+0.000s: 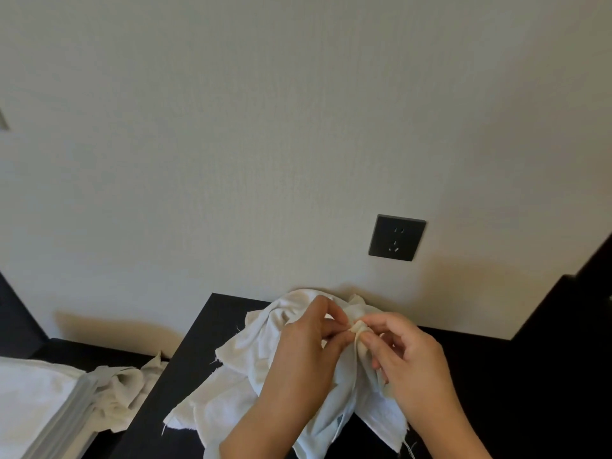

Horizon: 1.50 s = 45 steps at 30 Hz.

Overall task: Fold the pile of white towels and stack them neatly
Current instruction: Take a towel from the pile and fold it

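With left hand (308,352) and right hand (410,362) both pinching one bunched edge of a crumpled white towel (251,352) heaped on the black table (496,392), we appear to be hunting its corners to open it flat, the folded stack (39,399) waiting at left.

close head view down over table (496,376)

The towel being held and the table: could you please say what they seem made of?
The towel looks like thin woven cotton, matte white: limp creases, frayed edges, loose threads. The table is matte black, perhaps painted wood or laminate; no grain shows.
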### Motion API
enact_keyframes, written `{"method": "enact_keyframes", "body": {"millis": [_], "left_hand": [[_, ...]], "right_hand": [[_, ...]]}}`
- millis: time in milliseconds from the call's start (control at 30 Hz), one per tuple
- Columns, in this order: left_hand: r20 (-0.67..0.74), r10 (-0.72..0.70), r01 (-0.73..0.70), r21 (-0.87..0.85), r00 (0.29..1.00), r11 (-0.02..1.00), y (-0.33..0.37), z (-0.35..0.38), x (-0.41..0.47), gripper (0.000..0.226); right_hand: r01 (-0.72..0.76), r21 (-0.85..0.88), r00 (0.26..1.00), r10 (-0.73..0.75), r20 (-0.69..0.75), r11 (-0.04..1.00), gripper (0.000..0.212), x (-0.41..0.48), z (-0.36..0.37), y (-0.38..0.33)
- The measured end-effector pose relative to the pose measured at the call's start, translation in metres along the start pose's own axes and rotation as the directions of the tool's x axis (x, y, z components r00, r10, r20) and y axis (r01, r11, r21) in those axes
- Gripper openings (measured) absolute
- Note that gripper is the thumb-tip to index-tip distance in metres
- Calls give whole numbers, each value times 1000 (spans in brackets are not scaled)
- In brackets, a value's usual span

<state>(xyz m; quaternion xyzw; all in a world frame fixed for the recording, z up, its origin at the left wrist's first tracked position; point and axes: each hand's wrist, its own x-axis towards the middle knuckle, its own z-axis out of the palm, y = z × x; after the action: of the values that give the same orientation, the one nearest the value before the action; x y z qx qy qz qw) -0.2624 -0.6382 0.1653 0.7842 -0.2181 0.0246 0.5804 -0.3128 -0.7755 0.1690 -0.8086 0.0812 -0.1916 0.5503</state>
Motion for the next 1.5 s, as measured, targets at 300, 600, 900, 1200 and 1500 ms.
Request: {"method": "enact_keyframes", "body": {"millis": [300,600,900,1200,1500], "left_hand": [[13,-84,74,365,996,928,-21,-16,18,25],[599,-196,453,-315,776,834,18,-79,31,15],[191,-204,96,459,960,883,26,-94,63,23],[37,-445,427,224,895,876,65,-125,86,14],[212,-344,378,-146,915,914,142,-166,106,14]], "right_hand": [[75,43,980,-65,-185,996,21,36,-37,-27],[144,229,963,-83,-255,963,10,63,-73,-50],[185,332,939,-67,-339,925,8,73,-120,-77],[173,333,911,-22,-411,927,7,54,-151,-89],[88,219,936,-5,-353,972,17,29,-179,-98]]}}
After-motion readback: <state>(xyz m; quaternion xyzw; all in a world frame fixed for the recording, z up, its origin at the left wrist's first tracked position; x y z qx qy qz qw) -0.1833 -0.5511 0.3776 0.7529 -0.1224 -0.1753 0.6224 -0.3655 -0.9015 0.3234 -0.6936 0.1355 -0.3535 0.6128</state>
